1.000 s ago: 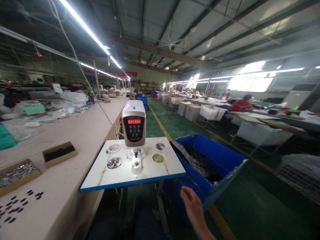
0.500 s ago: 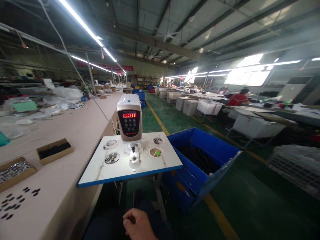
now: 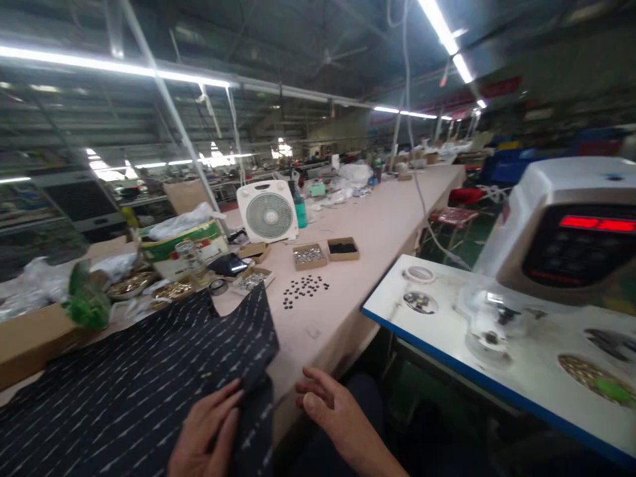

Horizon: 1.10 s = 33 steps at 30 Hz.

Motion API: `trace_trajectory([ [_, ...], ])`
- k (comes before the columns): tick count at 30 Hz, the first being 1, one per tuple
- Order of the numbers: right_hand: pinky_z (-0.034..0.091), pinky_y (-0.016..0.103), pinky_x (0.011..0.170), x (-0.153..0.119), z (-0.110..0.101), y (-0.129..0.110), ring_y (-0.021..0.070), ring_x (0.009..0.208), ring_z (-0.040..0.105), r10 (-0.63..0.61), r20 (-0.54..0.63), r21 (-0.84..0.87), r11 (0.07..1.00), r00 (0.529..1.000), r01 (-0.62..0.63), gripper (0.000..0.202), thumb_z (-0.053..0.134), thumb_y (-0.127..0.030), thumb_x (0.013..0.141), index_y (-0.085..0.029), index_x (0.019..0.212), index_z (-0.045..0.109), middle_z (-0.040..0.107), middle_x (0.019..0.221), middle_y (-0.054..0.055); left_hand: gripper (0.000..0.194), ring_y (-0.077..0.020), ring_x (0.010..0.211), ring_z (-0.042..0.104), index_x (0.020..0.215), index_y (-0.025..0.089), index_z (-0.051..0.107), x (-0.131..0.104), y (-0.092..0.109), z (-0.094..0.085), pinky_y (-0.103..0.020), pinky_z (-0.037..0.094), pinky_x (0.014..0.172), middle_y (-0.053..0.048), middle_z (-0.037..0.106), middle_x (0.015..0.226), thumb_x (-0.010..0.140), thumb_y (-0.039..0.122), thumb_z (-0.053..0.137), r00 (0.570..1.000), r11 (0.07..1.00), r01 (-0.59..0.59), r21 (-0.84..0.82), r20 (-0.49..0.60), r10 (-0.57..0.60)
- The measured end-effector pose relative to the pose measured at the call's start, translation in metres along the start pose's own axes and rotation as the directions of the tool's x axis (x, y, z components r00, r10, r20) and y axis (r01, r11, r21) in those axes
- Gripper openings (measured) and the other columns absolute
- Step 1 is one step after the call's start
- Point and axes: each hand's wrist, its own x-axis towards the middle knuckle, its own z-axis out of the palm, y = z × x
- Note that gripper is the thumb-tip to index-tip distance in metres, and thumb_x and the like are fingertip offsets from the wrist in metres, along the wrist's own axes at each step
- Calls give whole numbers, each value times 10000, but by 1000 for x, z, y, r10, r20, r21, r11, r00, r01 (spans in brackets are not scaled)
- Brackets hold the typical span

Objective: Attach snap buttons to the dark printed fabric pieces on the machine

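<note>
A dark cloth with light broken stripes [image 3: 134, 371] covers the near left part of the table. My left hand [image 3: 206, 430] is on the cloth near its right edge, with thumb and fingers closed on a fold there. To the right, over my lap at the table edge, my right hand [image 3: 338, 414] is open, its fingers parted and slightly curved, with nothing in it. Beyond the cloth, small black discs [image 3: 303, 288] lie spread on the table. Behind them are a carton of metal pieces [image 3: 309, 257] and a carton of black pieces [image 3: 342, 248].
At right stands a white press machine [image 3: 561, 225] with a lit red display, on a blue-edged stand [image 3: 447, 338] with round cups of small parts. A box fan [image 3: 268, 211] and a green-and-white carton [image 3: 183, 242] sit on the long table [image 3: 392, 218].
My view has swung left, so the machine now appears at the right. The cloth and my left hand have come into view. My right hand has gone from closed to open.
</note>
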Motion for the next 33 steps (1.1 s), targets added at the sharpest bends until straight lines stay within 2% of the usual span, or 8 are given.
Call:
trace_trajectory([
  [6,578,459,870,2,9,-20,350,1001,711,-18,-78,-23,1000,997,16,562,776,-599,729,-172,1094,765,794,959,110,494,-350,1164,644,1316,286,639,-11,38,64,-502,606,939,-124,689,1272,823,294,673,882,903,-430,20,225,415],
  [14,579,518,867,-45,-95,-1,376,916,730,21,-481,22,1000,876,-11,521,846,-609,609,-178,898,791,799,837,124,722,-338,1399,430,1513,253,343,65,27,42,-538,395,1159,-147,452,1522,880,340,678,930,922,-367,126,58,362],
  [17,548,517,937,-60,-113,-2,379,991,716,49,-454,-41,996,890,-76,482,833,-584,656,-180,917,795,804,923,126,826,-359,1435,386,1528,219,336,96,27,61,-562,276,1216,-155,423,1561,833,434,728,900,914,-395,91,235,366],
  [20,527,505,980,-68,-131,-8,369,1058,704,94,-457,-170,967,885,-191,527,750,-580,754,-167,1081,765,786,1068,133,507,-343,1211,595,1345,209,573,112,40,85,-543,366,1136,-141,671,1284,875,377,656,781,928,-373,6,541,311],
  [24,436,540,1090,-80,-132,-40,368,1246,604,-334,-654,-635,730,679,-253,709,708,-517,786,-147,1377,581,641,1369,178,217,-292,900,671,931,214,713,118,68,102,-406,503,849,-106,723,900,922,252,499,650,918,-385,-93,679,341],
  [26,332,553,1167,-84,-113,-64,359,1381,479,-641,-442,-886,420,628,-194,724,708,-463,819,-174,1450,503,538,1485,167,198,-273,872,667,916,218,701,119,84,103,-380,499,815,-92,716,905,904,223,504,615,904,-407,-134,691,379],
  [29,209,548,1222,-77,-79,-89,345,1497,306,-661,-3,-1000,12,750,6,716,735,-371,852,-204,1490,454,437,1576,140,238,-270,918,677,1021,208,691,124,107,101,-388,510,849,-87,723,994,871,168,511,538,877,-444,-184,728,425],
  [33,316,489,1143,-52,-68,-88,297,1282,568,-286,108,-993,25,952,120,395,684,-207,881,-198,1273,640,683,1314,109,263,-272,1009,680,1123,193,658,128,125,93,-415,520,912,-88,722,1099,905,170,513,460,842,-455,-288,734,500],
])
